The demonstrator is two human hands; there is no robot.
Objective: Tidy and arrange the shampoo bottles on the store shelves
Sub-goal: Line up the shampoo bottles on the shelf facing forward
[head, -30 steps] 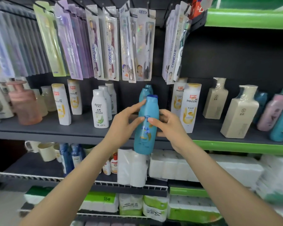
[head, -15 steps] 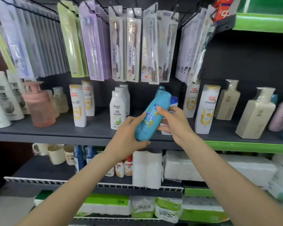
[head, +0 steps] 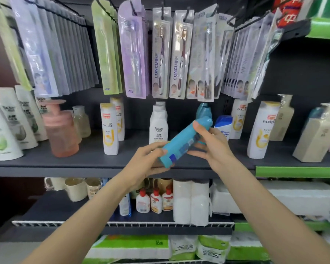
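Along the left end of the dark grey shelf [head: 80, 161], tall white tubes with green labels [head: 4, 130] are standing in a slanted row, and just to their right a translucent pink pump bottle [head: 60, 130] is sitting near the front edge. Further right, two white Pantene bottles with yellow caps [head: 110, 128] are standing one behind the other, then a white Racien bottle [head: 158, 126] with another behind it. Packaged toothbrushes on hanging cards [head: 160, 54] are dangling above them.

In front of the shelf's middle, the left hand [head: 147, 161] is wrapping its fingers around the base of a teal plastic shampoo bottle [head: 183, 141], which is tilting with its cap up and to the right, held off the shelf. The right hand [head: 211, 147] is gripping the bottle's upper part near the cap. Behind it, a second teal bottle [head: 203, 111] is standing upright near the back of the shelf, with a blue-and-white bottle [head: 224, 124] just beside it. Towards the right end, more white Pantene bottles [head: 262, 128] and beige square-shouldered bottles [head: 316, 136] are standing.
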